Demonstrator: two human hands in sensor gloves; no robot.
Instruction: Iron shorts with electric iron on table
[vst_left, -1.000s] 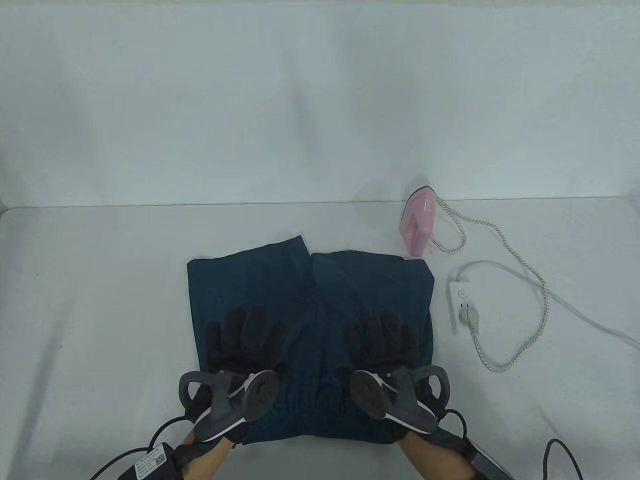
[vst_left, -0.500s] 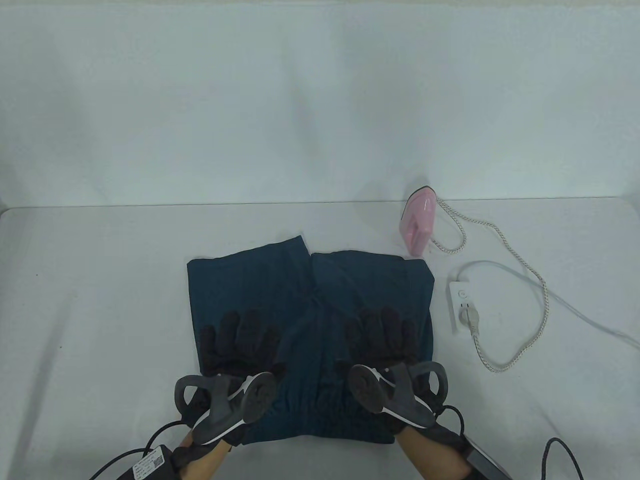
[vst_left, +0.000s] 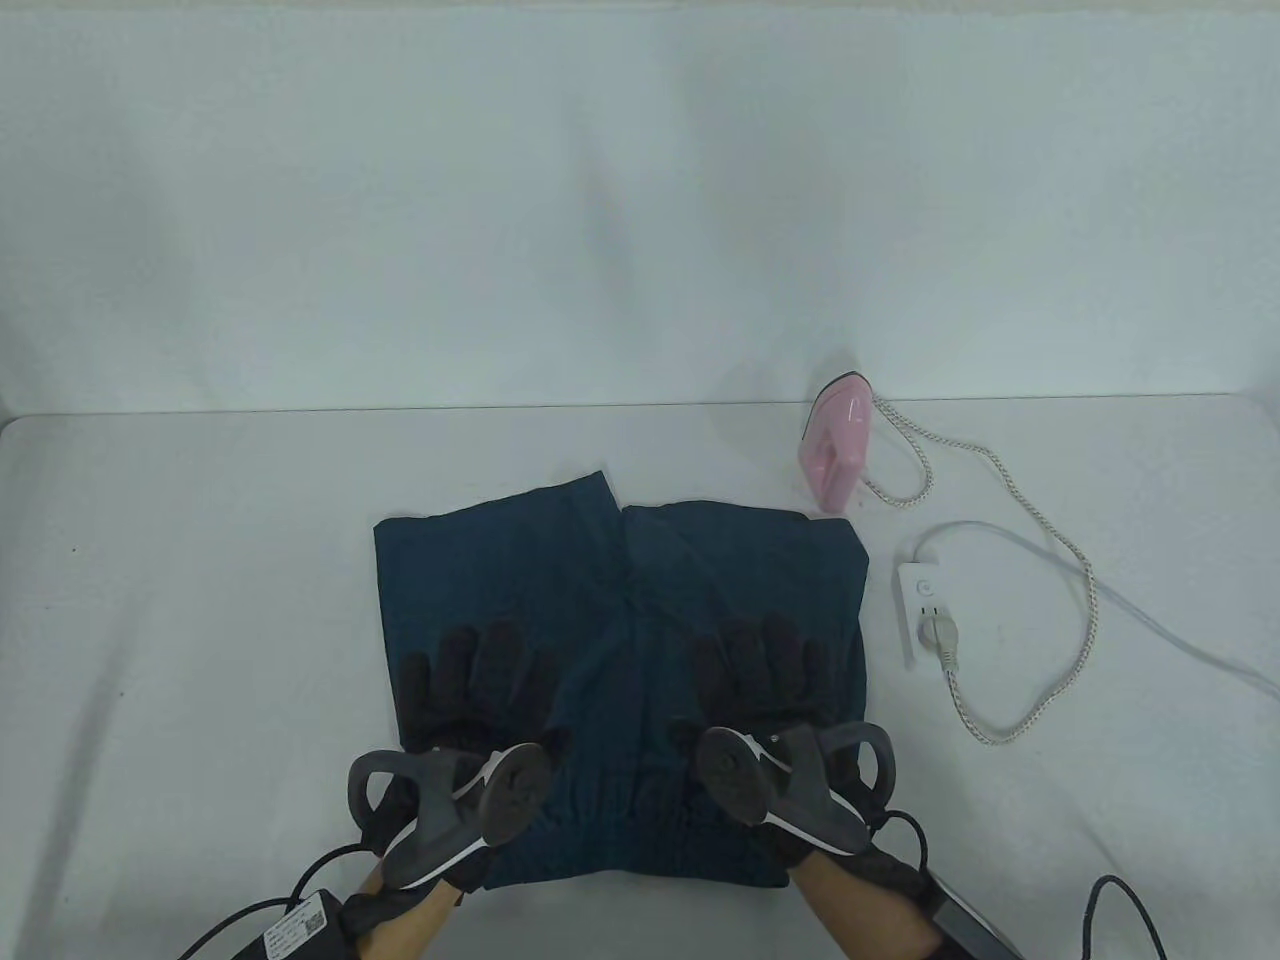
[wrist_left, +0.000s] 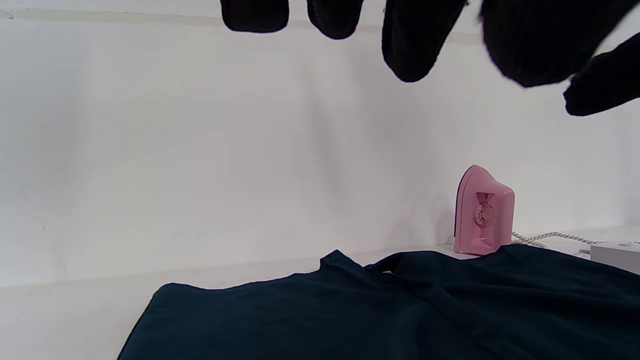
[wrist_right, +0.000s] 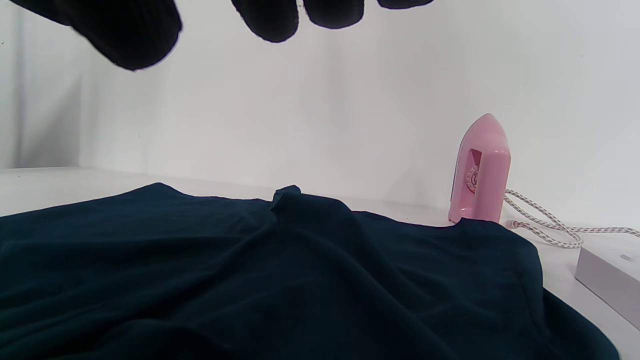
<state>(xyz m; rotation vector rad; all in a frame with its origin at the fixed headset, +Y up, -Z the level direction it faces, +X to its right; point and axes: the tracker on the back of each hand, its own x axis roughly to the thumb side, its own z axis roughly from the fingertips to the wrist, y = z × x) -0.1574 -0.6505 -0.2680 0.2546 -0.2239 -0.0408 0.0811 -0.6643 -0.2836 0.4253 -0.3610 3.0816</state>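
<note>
You're pressing left hand and right hand, fingers spread flat, gripping nothing, on limp, crease-prone shorts lying lower centre of the surface; rigid iron standing centre-right, probably light: take its handle.

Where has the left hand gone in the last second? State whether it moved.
Yes. The left hand slid slightly left and back toward the waistband of the shorts, judged against the shorts' fixed left edge; the fingers lie flat.
</note>
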